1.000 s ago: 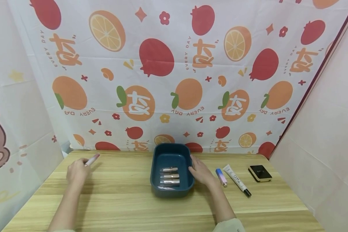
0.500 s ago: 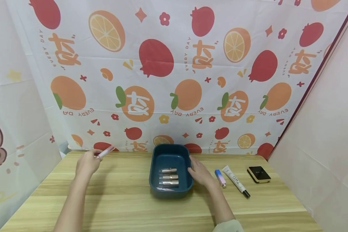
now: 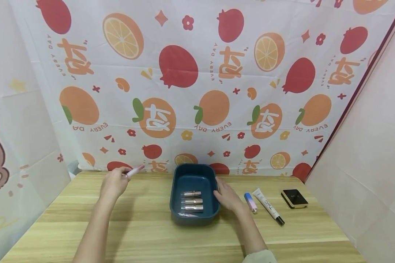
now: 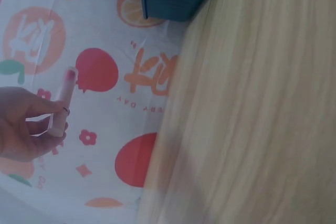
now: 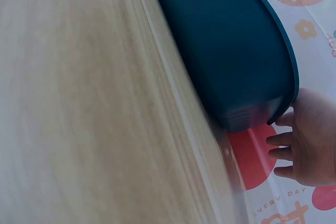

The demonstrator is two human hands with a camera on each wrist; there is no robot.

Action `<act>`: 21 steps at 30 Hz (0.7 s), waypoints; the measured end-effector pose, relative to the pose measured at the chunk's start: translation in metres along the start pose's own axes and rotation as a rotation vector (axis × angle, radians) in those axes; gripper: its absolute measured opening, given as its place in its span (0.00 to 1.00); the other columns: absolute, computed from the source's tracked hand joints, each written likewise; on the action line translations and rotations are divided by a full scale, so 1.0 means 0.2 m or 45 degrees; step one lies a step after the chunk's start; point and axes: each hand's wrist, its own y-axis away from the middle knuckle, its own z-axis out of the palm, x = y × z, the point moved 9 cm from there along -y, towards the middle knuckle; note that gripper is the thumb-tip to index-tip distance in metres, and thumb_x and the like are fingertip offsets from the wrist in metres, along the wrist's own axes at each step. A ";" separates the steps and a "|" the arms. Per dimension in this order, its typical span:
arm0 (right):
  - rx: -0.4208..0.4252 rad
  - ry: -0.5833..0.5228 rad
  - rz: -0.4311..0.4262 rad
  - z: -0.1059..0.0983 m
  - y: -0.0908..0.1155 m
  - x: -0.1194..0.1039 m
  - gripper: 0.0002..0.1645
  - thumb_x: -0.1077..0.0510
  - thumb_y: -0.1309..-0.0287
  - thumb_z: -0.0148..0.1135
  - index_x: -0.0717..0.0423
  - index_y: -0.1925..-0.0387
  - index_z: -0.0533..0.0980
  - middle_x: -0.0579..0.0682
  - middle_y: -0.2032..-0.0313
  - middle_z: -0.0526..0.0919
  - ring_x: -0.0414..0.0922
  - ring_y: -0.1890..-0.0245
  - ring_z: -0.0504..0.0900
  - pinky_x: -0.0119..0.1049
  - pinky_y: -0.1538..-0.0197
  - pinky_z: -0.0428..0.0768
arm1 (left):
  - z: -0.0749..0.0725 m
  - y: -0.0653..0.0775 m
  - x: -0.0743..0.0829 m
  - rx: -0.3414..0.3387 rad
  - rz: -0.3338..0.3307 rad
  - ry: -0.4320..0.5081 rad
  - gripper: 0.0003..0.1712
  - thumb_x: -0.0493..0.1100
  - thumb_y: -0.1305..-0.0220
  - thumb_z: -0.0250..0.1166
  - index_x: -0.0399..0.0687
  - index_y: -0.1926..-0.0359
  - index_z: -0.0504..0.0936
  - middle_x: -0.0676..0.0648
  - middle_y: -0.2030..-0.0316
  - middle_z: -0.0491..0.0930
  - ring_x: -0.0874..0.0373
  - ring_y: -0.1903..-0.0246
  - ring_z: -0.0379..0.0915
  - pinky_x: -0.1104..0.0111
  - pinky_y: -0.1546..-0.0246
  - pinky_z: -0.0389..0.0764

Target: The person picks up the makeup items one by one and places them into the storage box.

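Observation:
My left hand point(image 3: 114, 184) pinches a slim pale pink lip gloss tube point(image 3: 135, 170) above the back left of the table. The left wrist view shows the tube point(image 4: 64, 100) between thumb and fingers, its darker pink end pointing away from the palm. My right hand point(image 3: 228, 193) holds the right rim of a dark teal storage bin point(image 3: 193, 221), thumb over the edge and fingers outside. In the right wrist view those fingers point(image 5: 282, 153) are spread beside the bin's wall. Inside the bin lie several slim items, among them a metallic lipstick tube point(image 3: 193, 201).
Right of the bin lie a blue-pink lipstick-like tube point(image 3: 250, 203), a white squeeze tube point(image 3: 268, 205) with a black cap, and a black compact point(image 3: 294, 198). A fruit-print cloth point(image 3: 191, 109) hangs behind the wooden table point(image 3: 151, 241).
My left hand has moved right, toward the bin, and slightly back with the lip gloss tube. The right hand and the bin have stayed in place.

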 end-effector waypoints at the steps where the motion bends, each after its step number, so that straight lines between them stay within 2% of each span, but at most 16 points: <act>1: -0.004 0.000 0.001 0.00 0.00 0.00 0.35 0.51 0.33 0.44 0.60 0.31 0.49 0.59 0.33 0.54 0.56 0.34 0.52 0.53 0.37 0.54 | 0.01 0.00 0.01 0.003 0.011 -0.003 0.15 0.31 0.45 0.57 0.28 0.55 0.77 0.31 0.64 0.75 0.43 0.71 0.67 0.55 0.71 0.67; 6: -0.006 -0.007 0.003 0.00 0.01 0.00 0.35 0.51 0.33 0.44 0.60 0.31 0.49 0.59 0.33 0.54 0.56 0.34 0.51 0.53 0.36 0.53 | 0.06 0.01 0.07 -0.019 0.054 0.010 0.15 0.30 0.46 0.59 0.27 0.56 0.77 0.31 0.63 0.76 0.43 0.70 0.68 0.53 0.69 0.68; 13: -0.007 -0.019 -0.004 0.00 0.01 0.00 0.35 0.51 0.34 0.45 0.61 0.31 0.50 0.59 0.33 0.54 0.56 0.34 0.52 0.54 0.37 0.54 | 0.12 0.02 0.11 -0.032 0.033 0.036 0.16 0.29 0.46 0.60 0.29 0.55 0.78 0.34 0.64 0.78 0.46 0.71 0.69 0.57 0.71 0.70; 21: -0.005 -0.005 0.001 0.00 0.00 0.00 0.35 0.51 0.34 0.44 0.59 0.31 0.50 0.59 0.33 0.54 0.56 0.34 0.52 0.53 0.37 0.54 | 0.17 0.01 0.17 -0.033 0.053 0.076 0.16 0.29 0.46 0.61 0.31 0.54 0.79 0.34 0.62 0.78 0.49 0.73 0.69 0.62 0.75 0.70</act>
